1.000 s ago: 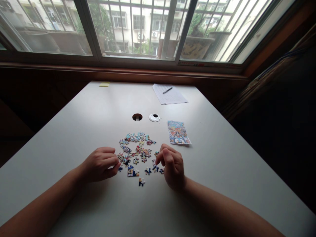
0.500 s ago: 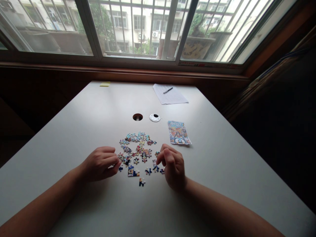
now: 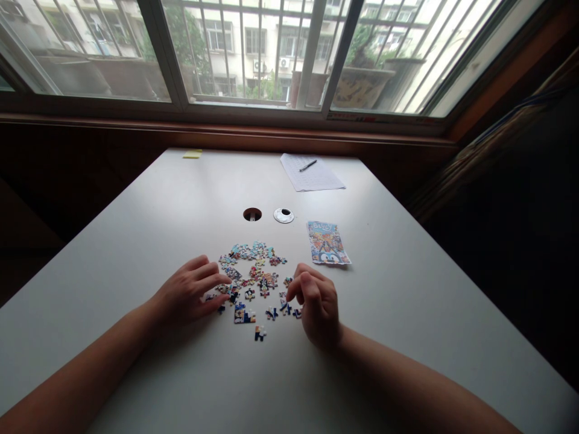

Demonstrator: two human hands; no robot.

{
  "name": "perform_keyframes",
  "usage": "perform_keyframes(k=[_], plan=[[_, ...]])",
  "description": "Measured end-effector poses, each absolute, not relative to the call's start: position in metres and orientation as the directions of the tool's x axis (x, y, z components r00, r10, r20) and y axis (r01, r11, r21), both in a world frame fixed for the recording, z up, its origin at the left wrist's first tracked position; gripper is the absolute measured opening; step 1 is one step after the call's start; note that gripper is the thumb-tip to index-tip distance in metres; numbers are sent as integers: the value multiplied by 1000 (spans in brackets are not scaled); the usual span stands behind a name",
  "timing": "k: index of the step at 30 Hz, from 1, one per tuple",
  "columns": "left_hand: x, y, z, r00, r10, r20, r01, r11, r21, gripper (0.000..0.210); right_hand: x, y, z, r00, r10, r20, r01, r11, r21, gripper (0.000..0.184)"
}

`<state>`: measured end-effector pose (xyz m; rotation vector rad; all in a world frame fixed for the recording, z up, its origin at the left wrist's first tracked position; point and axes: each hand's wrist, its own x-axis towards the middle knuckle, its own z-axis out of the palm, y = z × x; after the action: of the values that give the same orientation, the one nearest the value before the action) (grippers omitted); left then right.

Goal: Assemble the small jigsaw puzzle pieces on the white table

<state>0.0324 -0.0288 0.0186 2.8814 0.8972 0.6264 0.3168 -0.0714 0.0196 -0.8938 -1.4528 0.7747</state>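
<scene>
Many small jigsaw puzzle pieces (image 3: 263,283) lie loosely spread on the white table (image 3: 217,380). My left hand (image 3: 194,288) is at the left edge of the spread, fingers apart, its fingertips over or touching a few pieces; nothing shows held in it. A few joined pieces (image 3: 243,314) form a corner section in front, and a single piece (image 3: 260,333) lies nearer to me. My right hand (image 3: 316,304) rests on the table right of the pieces, fingers curled; whether it holds anything is hidden. Dark blue pieces (image 3: 284,306) lie beside it.
A picture sheet (image 3: 328,242) of the puzzle lies beyond my right hand. Farther back are a cable hole (image 3: 252,214), its round metal cover (image 3: 283,216), papers (image 3: 316,176) with a pen (image 3: 308,166), and yellow sticky notes (image 3: 192,154). A barred window stands behind the table.
My left hand has opened from a pinch, its fingers spreading and reaching slightly right over the pieces. A piece now shows under its fingers. My right hand stays in place.
</scene>
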Motion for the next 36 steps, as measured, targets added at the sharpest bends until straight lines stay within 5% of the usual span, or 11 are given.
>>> perform_keyframes(k=[36], plan=[[32,-29,15,745,598,294,540,-801,260,20,318,-71,20,-52,874,483,115,486,-866,54]])
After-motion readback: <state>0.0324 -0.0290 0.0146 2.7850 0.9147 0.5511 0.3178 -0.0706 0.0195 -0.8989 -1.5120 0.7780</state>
